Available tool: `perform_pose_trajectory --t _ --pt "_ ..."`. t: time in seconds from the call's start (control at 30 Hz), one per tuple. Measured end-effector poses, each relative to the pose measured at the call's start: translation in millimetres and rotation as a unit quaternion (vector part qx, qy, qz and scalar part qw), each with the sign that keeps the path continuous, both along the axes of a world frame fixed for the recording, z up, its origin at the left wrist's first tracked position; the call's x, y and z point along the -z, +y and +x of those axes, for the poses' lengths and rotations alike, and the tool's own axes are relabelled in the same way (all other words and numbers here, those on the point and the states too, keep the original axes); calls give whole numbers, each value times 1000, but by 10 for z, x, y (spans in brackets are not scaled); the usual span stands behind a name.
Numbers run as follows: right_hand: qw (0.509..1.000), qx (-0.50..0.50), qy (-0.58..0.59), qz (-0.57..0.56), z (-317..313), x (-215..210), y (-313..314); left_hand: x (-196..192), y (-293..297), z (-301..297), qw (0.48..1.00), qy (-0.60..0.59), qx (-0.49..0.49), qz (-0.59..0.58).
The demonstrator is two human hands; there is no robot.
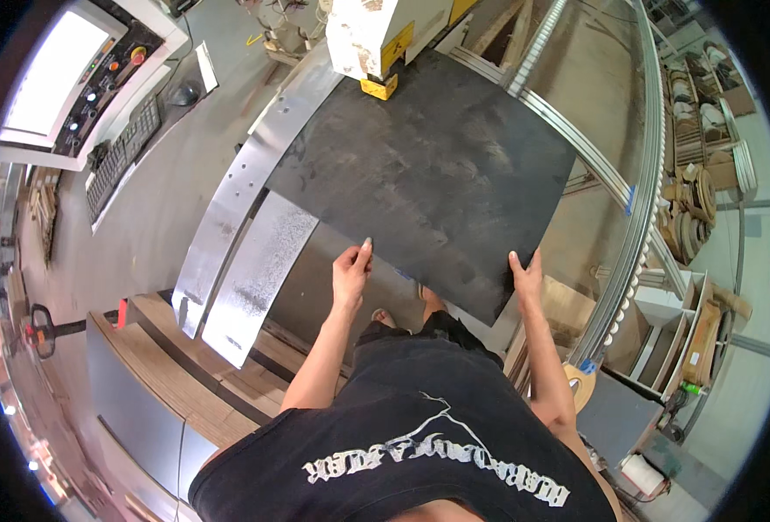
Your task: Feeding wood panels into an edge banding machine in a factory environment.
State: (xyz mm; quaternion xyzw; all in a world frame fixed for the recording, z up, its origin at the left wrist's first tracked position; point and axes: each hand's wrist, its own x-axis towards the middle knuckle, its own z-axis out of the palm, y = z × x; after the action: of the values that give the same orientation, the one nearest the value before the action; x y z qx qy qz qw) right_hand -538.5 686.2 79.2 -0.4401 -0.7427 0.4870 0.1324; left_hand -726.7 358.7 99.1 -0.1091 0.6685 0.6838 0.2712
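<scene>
A large dark grey panel [437, 165] with smudges on its face lies flat in front of me, its far end beside a white and yellow machine head [376, 43]. My left hand [352, 271] grips the near edge, thumb on top and fingers curled at the rim. At the near right corner my right hand [526, 277] holds the side edge, thumb over the face and fingers partly hidden beneath. Left of the panel runs a long metal fence [245, 178], with a shorter metal plate [263, 270] alongside it.
A control console [80, 78] with a screen, buttons and a keyboard [124, 157] stands at far left. An aluminium rail with rollers [642, 217] curves along the right. Stacked wooden boards [176, 374] lie at lower left. Edge-band rolls [694, 209] sit at far right.
</scene>
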Motion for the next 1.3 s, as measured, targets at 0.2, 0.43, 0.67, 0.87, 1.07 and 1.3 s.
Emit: perform_pose_trajectory --t 0.2,0.43,0.67,0.87,1.07,1.3 --pt "1000 -19 6 -1 -432 -99 573 100 536 -374 1000 28 8 -4" --pt "1000 9 -27 11 -908 -74 1327 65 1265 -851 998 61 20 -16" --pt "988 28 -111 99 -1231 198 2169 125 2101 -1212 998 63 4 7" --pt "994 -7 -112 12 -1677 -84 2628 47 2375 -1561 994 103 27 -37" --pt "994 12 102 42 -1620 494 3502 -280 2597 -1245 979 152 118 -70" --pt "939 134 217 -229 -1326 1192 2932 -153 1759 -490 948 200 109 -224"
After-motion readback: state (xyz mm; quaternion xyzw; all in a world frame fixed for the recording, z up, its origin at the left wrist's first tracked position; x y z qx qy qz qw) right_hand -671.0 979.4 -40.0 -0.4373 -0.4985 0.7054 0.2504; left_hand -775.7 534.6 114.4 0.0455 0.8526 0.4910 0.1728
